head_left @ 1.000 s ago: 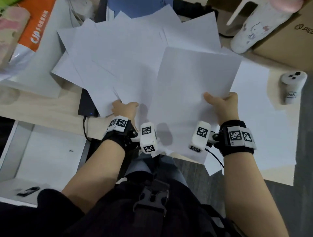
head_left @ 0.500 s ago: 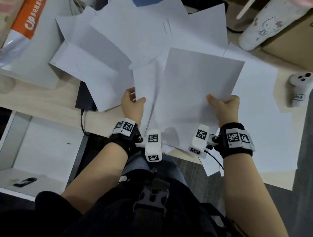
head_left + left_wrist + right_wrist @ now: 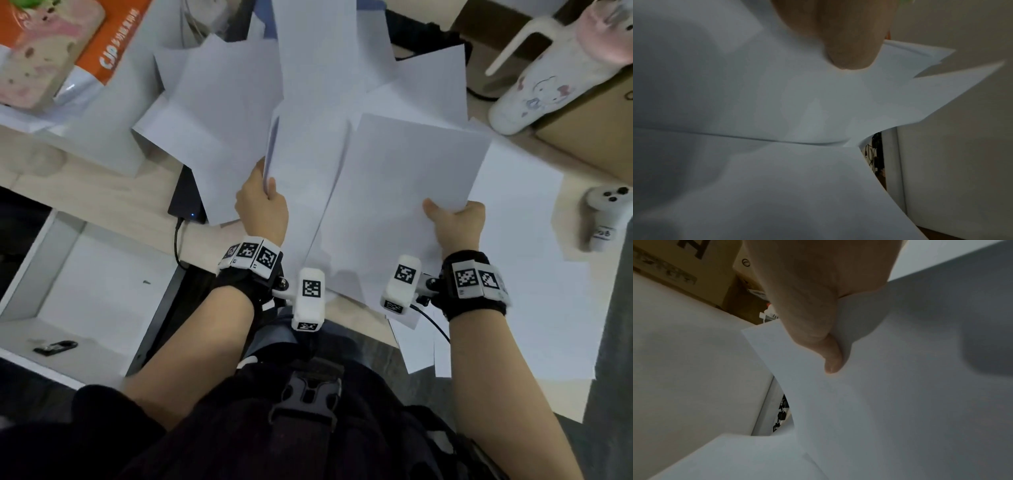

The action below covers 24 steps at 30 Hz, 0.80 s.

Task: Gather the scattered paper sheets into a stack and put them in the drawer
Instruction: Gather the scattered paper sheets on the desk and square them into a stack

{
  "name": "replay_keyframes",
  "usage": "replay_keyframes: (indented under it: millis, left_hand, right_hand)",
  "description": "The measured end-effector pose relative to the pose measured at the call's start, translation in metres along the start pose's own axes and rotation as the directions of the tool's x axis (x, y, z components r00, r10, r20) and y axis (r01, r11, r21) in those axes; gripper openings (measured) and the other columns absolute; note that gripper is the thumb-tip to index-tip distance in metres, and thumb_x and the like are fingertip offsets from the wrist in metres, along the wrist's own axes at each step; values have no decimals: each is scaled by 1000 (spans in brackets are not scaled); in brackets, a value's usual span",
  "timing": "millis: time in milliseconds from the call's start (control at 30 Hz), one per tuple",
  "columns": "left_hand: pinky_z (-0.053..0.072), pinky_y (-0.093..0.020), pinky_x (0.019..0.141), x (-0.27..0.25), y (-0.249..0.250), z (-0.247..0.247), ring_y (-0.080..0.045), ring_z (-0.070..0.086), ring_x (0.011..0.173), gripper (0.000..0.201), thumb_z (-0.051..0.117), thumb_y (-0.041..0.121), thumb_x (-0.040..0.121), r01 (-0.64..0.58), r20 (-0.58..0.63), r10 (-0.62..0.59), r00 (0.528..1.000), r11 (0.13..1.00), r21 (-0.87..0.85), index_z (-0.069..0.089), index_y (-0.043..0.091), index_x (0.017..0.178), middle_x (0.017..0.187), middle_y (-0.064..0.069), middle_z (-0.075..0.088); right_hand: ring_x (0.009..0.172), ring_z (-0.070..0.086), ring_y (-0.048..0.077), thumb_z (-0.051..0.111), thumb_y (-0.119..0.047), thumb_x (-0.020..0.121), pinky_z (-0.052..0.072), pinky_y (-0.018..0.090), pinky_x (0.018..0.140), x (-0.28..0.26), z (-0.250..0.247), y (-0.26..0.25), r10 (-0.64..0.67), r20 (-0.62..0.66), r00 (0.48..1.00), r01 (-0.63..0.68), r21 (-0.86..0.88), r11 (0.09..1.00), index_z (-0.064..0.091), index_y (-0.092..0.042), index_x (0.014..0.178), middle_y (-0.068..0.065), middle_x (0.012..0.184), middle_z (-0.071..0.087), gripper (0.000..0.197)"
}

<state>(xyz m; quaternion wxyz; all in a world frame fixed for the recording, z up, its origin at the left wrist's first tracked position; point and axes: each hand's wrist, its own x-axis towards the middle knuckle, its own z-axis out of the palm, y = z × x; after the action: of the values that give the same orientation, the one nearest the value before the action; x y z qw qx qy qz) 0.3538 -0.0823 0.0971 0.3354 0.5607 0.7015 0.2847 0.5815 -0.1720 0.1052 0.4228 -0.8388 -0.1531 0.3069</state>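
Several white paper sheets lie fanned across the desk. My left hand pinches the left edge of a lifted bunch of sheets, thumb on top. My right hand grips the near right edge of the top sheet, thumb on its face. In the left wrist view the thumb presses on the sheets. In the right wrist view the thumb lies on the paper. An open white drawer sits low on the left.
A white cartoon bottle and a cardboard box stand at the back right. A white controller lies at the right edge. An orange-white package is at the back left, a black device under the sheets, and a small dark object in the drawer.
My left hand has moved forward and taken hold of a bunch of sheets, lifting their left edge. The right hand keeps its grip on the top sheet.
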Motion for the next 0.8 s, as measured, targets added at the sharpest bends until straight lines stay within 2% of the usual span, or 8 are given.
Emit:
replay_keyframes:
  millis: [167, 233, 300, 367, 500, 667, 733, 800]
  left_hand:
    - [44, -30, 87, 0, 26, -24, -33, 61, 102, 41, 45, 2, 93, -69, -146, 62, 987, 997, -43, 51, 13, 132, 111, -16, 67]
    - [39, -17, 82, 2, 38, -36, -30, 62, 103, 42, 46, 1, 92, -108, -213, 89, 973, 991, -77, 52, 13, 132, 113, -14, 67]
    - [31, -7, 77, 6, 50, -48, -29, 61, 104, 42, 45, 0, 91, -161, -273, 132, 953, 983, -86, 52, 11, 131, 114, -14, 66]
    - [30, -7, 76, 12, 61, -59, -31, 60, 106, 41, 46, 1, 90, -215, -312, 178, 933, 973, -88, 54, 10, 130, 117, -15, 66]
    - [33, -11, 83, 20, 73, -77, -29, 59, 110, 41, 46, 2, 89, -302, -340, 257, 905, 949, -87, 54, 7, 129, 120, -14, 64]
    - [36, -19, 82, 22, 86, -94, -35, 58, 108, 41, 46, 0, 89, -314, -376, 262, 889, 946, -85, 54, 5, 129, 117, -18, 65]
    - [34, -8, 79, 25, 90, -97, -33, 59, 108, 40, 46, -1, 88, -359, -384, 285, 878, 923, -138, 54, 2, 127, 117, -19, 65]
    - [28, 5, 82, 26, 99, -101, -25, 55, 111, 40, 45, -4, 87, -423, -411, 317, 855, 884, -199, 52, -5, 126, 122, -22, 61]
  right_hand:
    - [80, 62, 23, 72, -9, 80, 53, 36, 77, -2, 1, -21, -56, 9, 998, 57, -40, 998, 65, -1, 82, 11, 86, 63, 10]
    - [81, 61, 22, 71, -9, 80, 52, 35, 77, -4, 2, -31, -74, 8, 997, 74, -49, 996, 62, -4, 72, 12, 86, 62, 13]
    - [81, 60, 22, 71, -9, 80, 51, 35, 76, -6, 2, -39, -102, 12, 995, 102, -59, 993, 64, 4, 77, 14, 87, 62, 14]
    - [83, 62, 25, 71, -10, 80, 52, 36, 78, -9, 3, -47, -132, 12, 991, 133, -68, 989, 66, 10, 90, 19, 91, 66, 23]
    - [91, 66, 32, 71, -10, 80, 55, 39, 82, -17, 5, -58, -170, 20, 985, 171, -69, 983, 67, 9, 95, 24, 100, 69, 25]
    - [77, 62, 23, 71, -9, 79, 51, 33, 72, -32, 4, -75, -203, 25, 979, 203, -3, 979, 65, -5, 77, 12, 80, 64, 7]
    - [69, 59, 20, 70, -7, 80, 47, 27, 65, -38, 1, -80, -235, 19, 972, 233, 58, 971, 58, -13, 62, 5, 72, 61, 22]
    - [61, 57, 13, 70, -6, 81, 46, 25, 63, -47, -3, -90, -277, 18, 961, 272, 139, 952, 57, -19, 60, 2, 70, 61, 28]
